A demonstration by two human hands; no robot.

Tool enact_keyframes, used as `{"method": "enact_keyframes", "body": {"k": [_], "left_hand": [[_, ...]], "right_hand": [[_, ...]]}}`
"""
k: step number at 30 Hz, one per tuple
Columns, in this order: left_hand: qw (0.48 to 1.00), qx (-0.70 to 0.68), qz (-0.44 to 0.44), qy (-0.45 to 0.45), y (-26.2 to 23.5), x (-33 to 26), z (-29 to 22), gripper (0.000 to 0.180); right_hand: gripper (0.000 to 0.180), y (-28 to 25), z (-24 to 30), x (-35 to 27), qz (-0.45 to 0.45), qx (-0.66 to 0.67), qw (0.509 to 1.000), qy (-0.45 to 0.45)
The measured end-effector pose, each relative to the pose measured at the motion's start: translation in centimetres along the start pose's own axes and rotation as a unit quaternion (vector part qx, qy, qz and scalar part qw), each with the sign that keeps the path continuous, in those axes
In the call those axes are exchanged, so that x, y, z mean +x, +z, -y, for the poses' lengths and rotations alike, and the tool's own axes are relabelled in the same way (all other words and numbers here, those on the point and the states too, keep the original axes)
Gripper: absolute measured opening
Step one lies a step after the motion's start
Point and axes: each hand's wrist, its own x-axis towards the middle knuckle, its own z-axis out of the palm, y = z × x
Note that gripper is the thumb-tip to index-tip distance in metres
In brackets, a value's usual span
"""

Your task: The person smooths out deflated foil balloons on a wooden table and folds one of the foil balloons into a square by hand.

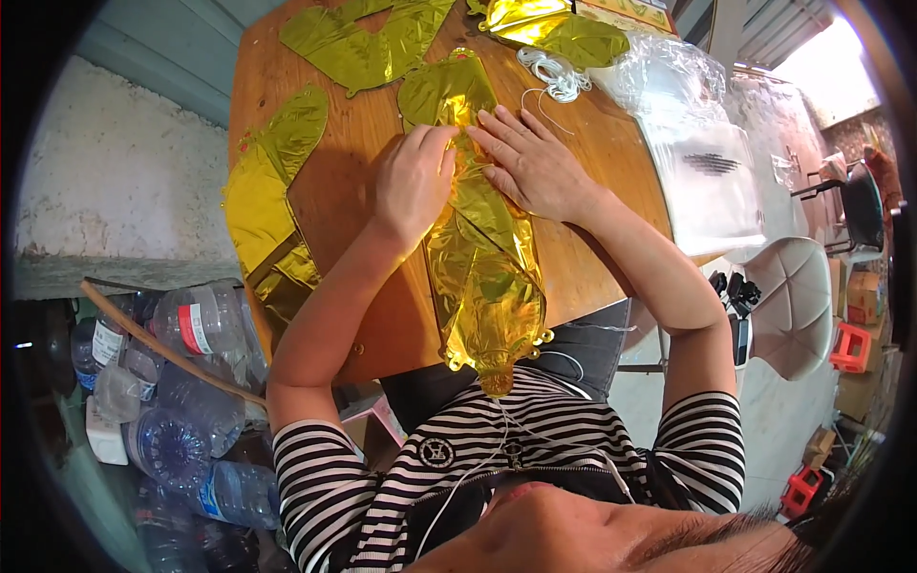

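Note:
A long gold foil balloon [482, 258] lies on the wooden table [349, 205], partly puffed at the end nearest me, where its neck hangs over the table's edge. My left hand [413, 180] presses on its upper part with fingers curled. My right hand [528, 160] lies flat on the foil beside it, fingers spread. The two hands almost touch over the balloon's narrow middle.
More flat gold foil balloons lie at the table's left edge [267, 205], at the far side [358, 43] and at the top right [564, 33]. A coil of white string [554, 74] and clear plastic bags [688, 124] sit to the right. Empty plastic bottles [181, 382] crowd the floor on the left; a white chair [793, 301] stands on the right.

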Motion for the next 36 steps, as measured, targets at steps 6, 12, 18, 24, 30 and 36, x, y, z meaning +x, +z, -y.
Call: {"method": "enact_keyframes", "body": {"k": [6, 12, 18, 24, 30, 36], "left_hand": [[0.993, -0.028, -0.099, 0.058, 0.4, -0.5, 1.5, 0.031], [0.966, 0.001, -0.011, -0.259, -2.2, 1.6, 4.8, 0.041], [0.948, -0.049, 0.118, -0.291, -2.7, 2.2, 4.3, 0.038], [0.983, -0.093, 0.059, -0.149, -0.1, 1.5, 1.6, 0.02], [0.997, -0.061, -0.033, 0.013, 0.4, 0.3, 1.4, 0.013], [0.997, -0.041, -0.055, 0.021, -0.5, -0.4, 3.6, 0.018]], "right_hand": [[0.061, -0.1, 0.4, 0.2, 0.007, -0.002, 1.0, 0.001], [0.059, -0.1, 0.2, 0.2, 0.015, -0.025, 1.0, -0.005], [0.054, -0.1, 0.4, 0.3, 0.013, -0.021, 1.0, -0.007], [0.053, 0.1, 0.1, 0.1, 0.016, -0.028, 0.999, -0.011], [0.052, 0.0, 0.2, 0.0, 0.014, -0.022, 1.0, -0.005], [0.053, 0.1, 0.2, 0.1, 0.009, -0.013, 1.0, -0.005]]}}
